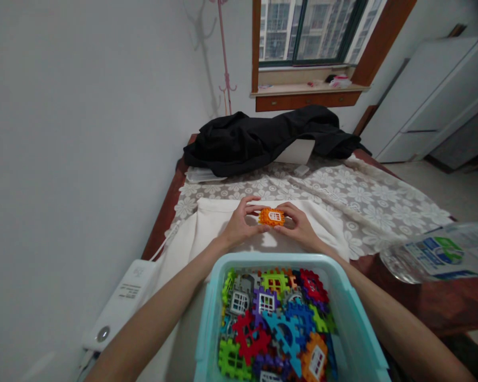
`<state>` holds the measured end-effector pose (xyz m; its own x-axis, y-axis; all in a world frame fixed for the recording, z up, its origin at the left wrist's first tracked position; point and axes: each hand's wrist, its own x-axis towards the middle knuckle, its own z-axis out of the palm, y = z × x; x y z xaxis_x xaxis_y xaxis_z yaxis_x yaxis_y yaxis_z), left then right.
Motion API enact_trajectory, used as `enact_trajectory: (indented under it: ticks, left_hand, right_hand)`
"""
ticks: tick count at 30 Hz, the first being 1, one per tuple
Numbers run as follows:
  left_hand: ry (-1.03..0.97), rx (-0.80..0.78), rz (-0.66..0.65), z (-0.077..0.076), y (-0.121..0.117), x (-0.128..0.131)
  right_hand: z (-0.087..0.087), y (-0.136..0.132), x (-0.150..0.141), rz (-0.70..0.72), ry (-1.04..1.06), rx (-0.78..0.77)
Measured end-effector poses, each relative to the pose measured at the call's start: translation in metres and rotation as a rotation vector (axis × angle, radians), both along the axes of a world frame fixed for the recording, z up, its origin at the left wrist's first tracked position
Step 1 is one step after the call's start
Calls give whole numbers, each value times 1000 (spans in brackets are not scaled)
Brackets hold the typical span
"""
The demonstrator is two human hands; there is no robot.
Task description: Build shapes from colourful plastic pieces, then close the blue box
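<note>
Between my two hands is an orange building block (271, 216) with a white window piece on its face, held just above a white cloth. My left hand (242, 222) grips its left side, thumb below and fingers above. On the right side, my right hand (297, 224) pinches the same block between thumb and fingers. Close in front of me, between my forearms, stands a light teal bin (279, 259). Inside it lie many interlocking plastic pieces in several colours, among them a red piece (250, 337) and a blue triangular piece (284, 334).
White cloth (207, 212) covers part of a floral tablecloth (382, 212). A black garment (258, 138) lies across the far end beside a white box (297, 151). At right is a large plastic bottle (438, 252); at left, a white power device (121, 302) near the wall.
</note>
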<state>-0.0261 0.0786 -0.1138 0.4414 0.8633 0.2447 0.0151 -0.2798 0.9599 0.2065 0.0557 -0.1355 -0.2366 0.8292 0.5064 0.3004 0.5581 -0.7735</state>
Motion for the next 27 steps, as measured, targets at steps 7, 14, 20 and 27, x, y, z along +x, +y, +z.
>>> enact_trajectory:
  ticks: [7,14,20,27]
  left_hand:
    - [-32,-4,40,-1,0,1]
    - [-82,-55,36,-1,-1,2]
    - [-107,-106,17,-3,-1,3]
    - [-117,-138,3,-2,-1,4]
  right_hand:
    - [-1,0,-1,7,-17,-38]
    - [-4,1,-1,24,-52,-44]
    - [-2,0,-1,42,-65,-58]
    - [-1,0,-1,64,-76,-83]
